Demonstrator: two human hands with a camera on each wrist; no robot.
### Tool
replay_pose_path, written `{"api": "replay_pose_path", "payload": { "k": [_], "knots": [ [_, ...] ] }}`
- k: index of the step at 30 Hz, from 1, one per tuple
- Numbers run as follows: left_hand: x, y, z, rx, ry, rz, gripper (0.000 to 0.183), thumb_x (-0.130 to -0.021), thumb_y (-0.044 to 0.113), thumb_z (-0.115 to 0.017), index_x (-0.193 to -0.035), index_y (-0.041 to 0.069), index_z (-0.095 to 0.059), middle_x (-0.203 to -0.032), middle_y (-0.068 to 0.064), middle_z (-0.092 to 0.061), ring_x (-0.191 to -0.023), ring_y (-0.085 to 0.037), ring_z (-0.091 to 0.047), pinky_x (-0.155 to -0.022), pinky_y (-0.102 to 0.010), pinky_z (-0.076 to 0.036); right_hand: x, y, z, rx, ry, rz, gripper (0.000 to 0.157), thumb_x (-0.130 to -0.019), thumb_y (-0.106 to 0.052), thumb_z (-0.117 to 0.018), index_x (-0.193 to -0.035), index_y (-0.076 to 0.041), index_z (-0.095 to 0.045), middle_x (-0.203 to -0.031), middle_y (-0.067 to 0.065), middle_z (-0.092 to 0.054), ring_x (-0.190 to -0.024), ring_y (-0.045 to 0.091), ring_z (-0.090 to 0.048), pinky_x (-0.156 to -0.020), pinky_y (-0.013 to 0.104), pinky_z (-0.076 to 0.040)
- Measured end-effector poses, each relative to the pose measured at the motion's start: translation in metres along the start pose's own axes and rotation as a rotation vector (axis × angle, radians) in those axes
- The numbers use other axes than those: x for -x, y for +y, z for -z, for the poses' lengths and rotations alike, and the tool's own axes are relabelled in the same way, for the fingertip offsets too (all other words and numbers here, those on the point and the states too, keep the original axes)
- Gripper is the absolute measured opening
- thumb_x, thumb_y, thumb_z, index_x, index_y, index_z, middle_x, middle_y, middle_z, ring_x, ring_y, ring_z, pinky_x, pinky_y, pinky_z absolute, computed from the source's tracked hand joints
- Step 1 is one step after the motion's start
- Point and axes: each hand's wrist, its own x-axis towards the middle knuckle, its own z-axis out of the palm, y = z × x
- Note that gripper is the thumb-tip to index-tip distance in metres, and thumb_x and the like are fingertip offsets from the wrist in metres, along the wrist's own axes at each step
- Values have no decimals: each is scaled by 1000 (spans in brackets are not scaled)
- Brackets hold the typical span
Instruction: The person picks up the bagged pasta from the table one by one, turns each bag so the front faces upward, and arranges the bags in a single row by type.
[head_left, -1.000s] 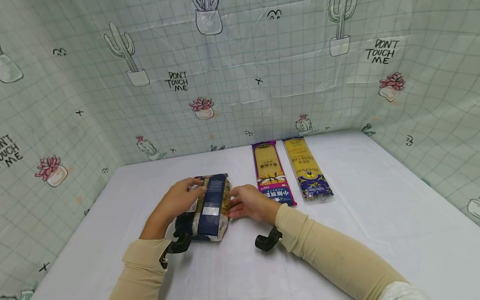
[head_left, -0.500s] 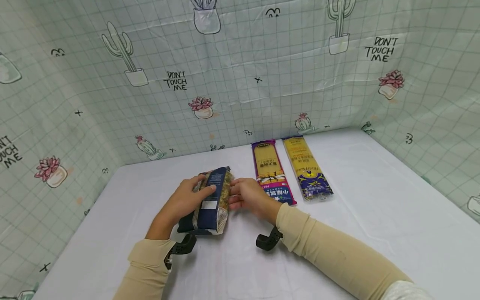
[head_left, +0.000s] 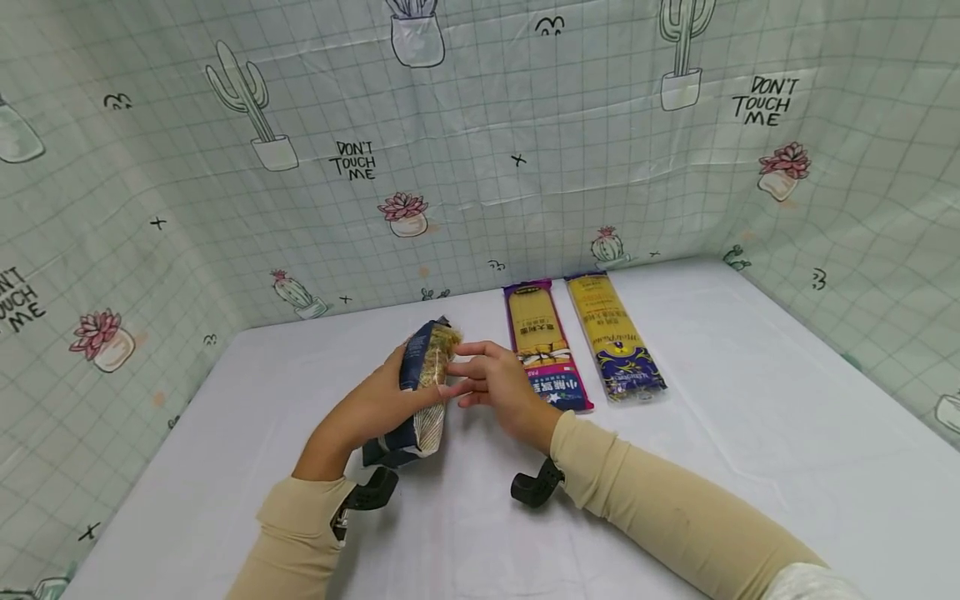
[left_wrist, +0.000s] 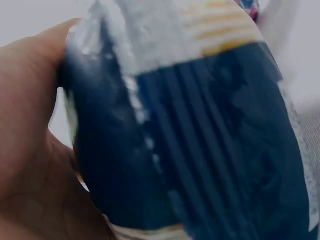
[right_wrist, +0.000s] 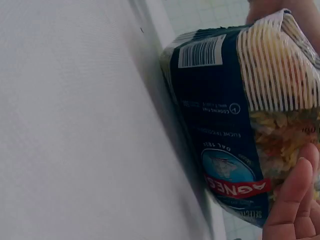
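In the head view a dark blue bag of spiral pasta (head_left: 433, 367) is tipped up on its side on the white table. My left hand (head_left: 371, 408) grips it from the left, thumb across the near face and the other fingers hidden behind it. The left wrist view is filled by the bag's blue end (left_wrist: 200, 145), beside the hand (left_wrist: 30, 125). Loosely bent, the fingers of my right hand (head_left: 510, 392) are at the bag's right side. In the right wrist view those fingers (right_wrist: 292, 200) overlap the clear window of the bag (right_wrist: 215, 120); whether they touch it is unclear.
Two long spaghetti packs lie flat at the back: a pink and purple one (head_left: 536, 321) just beyond my right hand, and a yellow and blue one (head_left: 607, 325) to its right. A patterned cloth backdrop (head_left: 465, 167) rises behind the white table (head_left: 675, 467).
The pasta bag, lying flat before, has been tilted up and rolled so its window faces right. My left thumb has moved across it; my right hand has shifted slightly away and upward.
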Motion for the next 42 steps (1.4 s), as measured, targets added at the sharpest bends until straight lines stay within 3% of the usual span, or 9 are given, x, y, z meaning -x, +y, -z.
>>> {"api": "replay_pose_path", "payload": {
  "k": [4,10,15,20,26,35,42],
  "knots": [
    [-3,-3,5,153,-27,22,96,-93,41,-69,-161,9,-9,-144,-21,-44,-118,-33,-53,-96,-51,-48,0,-3,4,8,-31,28,39,-99,-12,-42,-135,1,-50,-130,20,-63,-77,16,-71,-65,29,-56],
    [-5,-6,8,229,2,81,88,-93,32,-65,-161,11,-14,-152,-23,-34,-123,-37,-48,-101,-57,-42,-4,0,7,-21,-44,9,34,-99,-12,-42,-128,2,-53,-132,16,-63,-82,19,-72,-68,30,-56],
    [-6,-13,10,338,19,93,79,-94,22,-61,-160,12,-19,-156,-23,-29,-122,-37,-49,-99,-54,-45,-5,6,9,28,-29,-99,31,-103,-16,-44,-125,4,-53,-127,18,-65,-88,22,-72,-70,31,-58],
    [-7,-19,10,434,25,59,74,-94,14,-59,-159,11,-24,-149,-25,-36,-116,-36,-53,-88,-44,-51,-6,15,9,114,-49,-254,36,-102,-17,-49,-130,6,-48,-119,21,-63,-91,24,-70,-73,33,-59],
    [-8,-15,10,526,13,34,71,-93,10,-58,-157,10,-28,-141,-24,-40,-108,-31,-55,-80,-35,-53,-6,18,9,103,-59,-271,30,-100,-13,-49,-125,5,-46,-113,22,-63,-85,23,-69,-72,34,-59],
    [-11,-15,6,592,73,67,70,-94,13,-57,-157,7,-28,-146,-24,-38,-121,-34,-48,-99,-45,-44,-6,19,10,98,-76,-265,34,-103,-19,-47,-129,3,-42,-113,23,-66,-87,26,-70,-73,38,-60],
    [-12,-15,4,654,86,57,68,-98,18,-54,-157,5,-25,-143,-24,-40,-119,-32,-49,-102,-47,-42,-5,18,10,101,-58,-272,51,-107,-34,-44,-140,4,-38,-114,23,-64,-92,29,-68,-76,40,-59]
  ]
}}
